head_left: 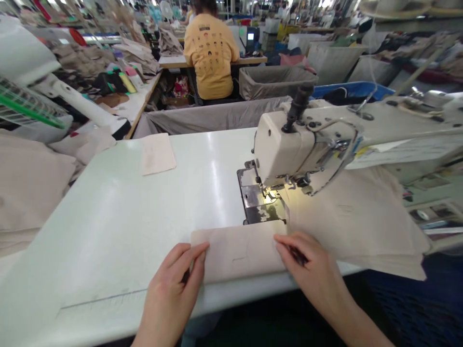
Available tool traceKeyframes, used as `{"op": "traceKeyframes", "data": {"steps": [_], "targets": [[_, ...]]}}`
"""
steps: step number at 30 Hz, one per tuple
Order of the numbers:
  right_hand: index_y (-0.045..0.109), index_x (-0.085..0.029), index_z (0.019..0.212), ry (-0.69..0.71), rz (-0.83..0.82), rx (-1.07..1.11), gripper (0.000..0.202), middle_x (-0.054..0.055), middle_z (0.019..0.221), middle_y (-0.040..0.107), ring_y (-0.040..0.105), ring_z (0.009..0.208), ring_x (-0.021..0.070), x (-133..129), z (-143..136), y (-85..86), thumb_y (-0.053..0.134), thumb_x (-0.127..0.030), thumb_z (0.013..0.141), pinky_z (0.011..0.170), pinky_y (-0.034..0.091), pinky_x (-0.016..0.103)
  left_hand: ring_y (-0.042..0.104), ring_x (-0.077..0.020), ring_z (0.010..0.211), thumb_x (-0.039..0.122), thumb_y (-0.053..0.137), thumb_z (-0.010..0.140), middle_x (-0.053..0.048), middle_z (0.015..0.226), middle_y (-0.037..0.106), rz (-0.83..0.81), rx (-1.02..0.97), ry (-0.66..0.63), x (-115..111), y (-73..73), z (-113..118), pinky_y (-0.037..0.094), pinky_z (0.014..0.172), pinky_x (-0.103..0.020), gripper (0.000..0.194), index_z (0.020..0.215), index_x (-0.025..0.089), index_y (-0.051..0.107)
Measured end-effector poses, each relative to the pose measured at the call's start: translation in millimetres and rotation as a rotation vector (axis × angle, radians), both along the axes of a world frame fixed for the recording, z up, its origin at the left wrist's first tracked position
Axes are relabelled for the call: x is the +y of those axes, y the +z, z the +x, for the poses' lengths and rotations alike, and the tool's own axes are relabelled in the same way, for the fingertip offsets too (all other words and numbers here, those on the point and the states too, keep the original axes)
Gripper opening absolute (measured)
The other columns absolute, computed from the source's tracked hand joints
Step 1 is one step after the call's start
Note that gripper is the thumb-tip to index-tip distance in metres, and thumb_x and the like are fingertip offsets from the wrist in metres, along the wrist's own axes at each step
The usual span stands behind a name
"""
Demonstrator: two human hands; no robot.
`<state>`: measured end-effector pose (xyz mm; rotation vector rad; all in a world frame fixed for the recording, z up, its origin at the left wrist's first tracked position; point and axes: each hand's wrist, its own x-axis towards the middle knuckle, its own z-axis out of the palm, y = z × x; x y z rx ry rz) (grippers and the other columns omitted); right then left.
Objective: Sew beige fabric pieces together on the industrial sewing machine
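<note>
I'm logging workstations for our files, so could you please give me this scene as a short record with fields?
Left hand: holds the left end of the cloth
Right hand: holds the right end
Cloth: pale, flat, near the table's front edge
Machine: beyond the cloth, extending right; yellow glow underneath
Stack: pale layers, right of the cloth
Small piece: flat, near the far edge
Background: a person in yellow, back to camera

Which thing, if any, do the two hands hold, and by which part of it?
A beige fabric piece is held by its two short ends: the left hand at its left end, the right hand at its right end.
</note>
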<state>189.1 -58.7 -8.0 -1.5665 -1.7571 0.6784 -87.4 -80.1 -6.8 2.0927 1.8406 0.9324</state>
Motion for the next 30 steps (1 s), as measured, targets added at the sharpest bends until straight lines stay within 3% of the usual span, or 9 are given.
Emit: {"op": "traceKeyframes", "data": {"steps": [11, 30], "targets": [[0.075, -0.021, 0.095, 0.018, -0.014, -0.032, 0.019, 0.002, 0.08, 0.071, 0.067, 0.071, 0.0162, -5.3, 2.6, 2.8, 0.056, -0.024, 0.094, 0.066, 0.051, 0.026, 0.069, -0.0157, 0.083, 0.043, 0.052, 0.098, -0.002, 0.097, 0.067, -0.004, 0.043, 0.005, 0.4, 1.1, -0.7, 0.056, 0.072, -0.024, 0.029, 0.104, 0.026, 0.075], [0.075, -0.022, 0.095, 0.019, -0.052, -0.023, 0.019, -0.001, 0.078, 0.068, 0.066, 0.07, 0.0145, -6.1, 5.7, 0.1, 0.057, -0.025, 0.095, 0.065, 0.049, 0.026, 0.069, -0.0132, 0.081, 0.044, 0.051, 0.1, -0.001, 0.097, 0.067, 0.053, 0.109, 0.009, 0.1, 0.6, -0.9, 0.057, 0.071, -0.021, 0.03, 0.104, 0.026, 0.074]]}}
